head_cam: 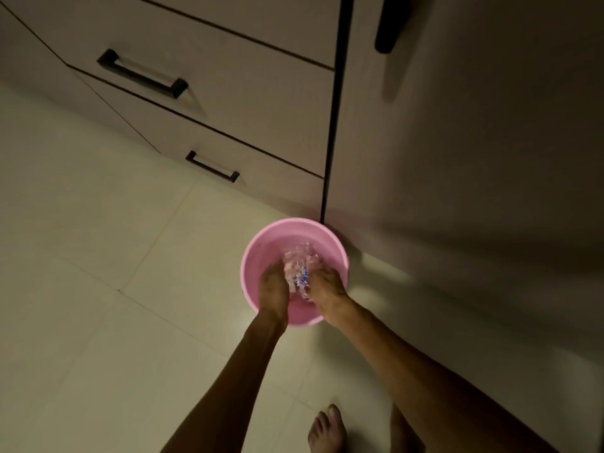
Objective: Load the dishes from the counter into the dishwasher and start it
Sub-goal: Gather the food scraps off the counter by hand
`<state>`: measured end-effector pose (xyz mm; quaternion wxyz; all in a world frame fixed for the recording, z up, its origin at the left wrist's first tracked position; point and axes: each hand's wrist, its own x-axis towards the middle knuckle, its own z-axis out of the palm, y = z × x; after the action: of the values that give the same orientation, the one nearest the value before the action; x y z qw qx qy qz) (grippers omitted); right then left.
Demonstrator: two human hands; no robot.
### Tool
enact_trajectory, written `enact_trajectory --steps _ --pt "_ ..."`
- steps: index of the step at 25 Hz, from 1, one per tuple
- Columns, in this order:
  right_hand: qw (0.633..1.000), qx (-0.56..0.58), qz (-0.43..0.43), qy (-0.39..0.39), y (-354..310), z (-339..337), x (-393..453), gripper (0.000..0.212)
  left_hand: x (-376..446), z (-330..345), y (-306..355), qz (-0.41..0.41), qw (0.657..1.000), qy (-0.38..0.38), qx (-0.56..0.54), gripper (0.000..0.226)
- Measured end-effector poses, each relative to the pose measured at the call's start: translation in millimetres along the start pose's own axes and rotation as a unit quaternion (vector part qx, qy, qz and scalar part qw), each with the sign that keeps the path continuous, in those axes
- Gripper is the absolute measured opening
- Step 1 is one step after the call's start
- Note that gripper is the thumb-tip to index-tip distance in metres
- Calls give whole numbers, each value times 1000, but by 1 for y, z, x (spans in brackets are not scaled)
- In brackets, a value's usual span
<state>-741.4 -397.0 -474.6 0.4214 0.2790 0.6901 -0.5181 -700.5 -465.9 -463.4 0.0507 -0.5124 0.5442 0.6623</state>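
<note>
Dim kitchen, view straight down at a pink bucket (261, 253) standing on the tiled floor (98, 289), just beside the foot of a dark vertical gap between cabinet fronts. Both hands are down inside the bucket. Left hand (273, 289) is at the near-left side, right hand (327, 291) at the near-right, backs up, forearms reaching in from the bottom of the frame. Between the hands sits a clear item with blue marks (299, 276), glinting and blurred; cannot tell what it is, maybe glassware or water splash. Fingers of both hands point down into the bucket and are hidden or smeared, so cannot tell how far they are curled or whether either one grips the item; both hands look to be touching it at the sides. Drawers (228, 103) with black bar handles (142, 74) fill the upper left; a tall pale door (457, 158) with a dark handle (390, 24) is on the right. A bare foot (327, 429) stands on the floor at the bottom edge, near the right forearm.
</note>
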Motion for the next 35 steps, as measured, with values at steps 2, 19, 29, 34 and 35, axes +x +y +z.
enact_trajectory --steps 2,19,29,34,35 --pt "994 -85 -71 24 -2 -6 -1 24 2 -9 -3 41 996 19 73 23" --pt "982 -63 -179 -5 -57 -60 -171 26 -161 -8 103 66 997 -18 41 29" --pt "964 103 -244 28 -70 -170 -464 17 -418 -15 167 82 991 -79 73 21" --pt "941 39 -288 172 -64 -241 -530 19 -516 24 218 153 971 -143 114 16" --pt "936 29 -295 187 -65 -258 -542 24 -533 34 224 167 964 -165 121 16"
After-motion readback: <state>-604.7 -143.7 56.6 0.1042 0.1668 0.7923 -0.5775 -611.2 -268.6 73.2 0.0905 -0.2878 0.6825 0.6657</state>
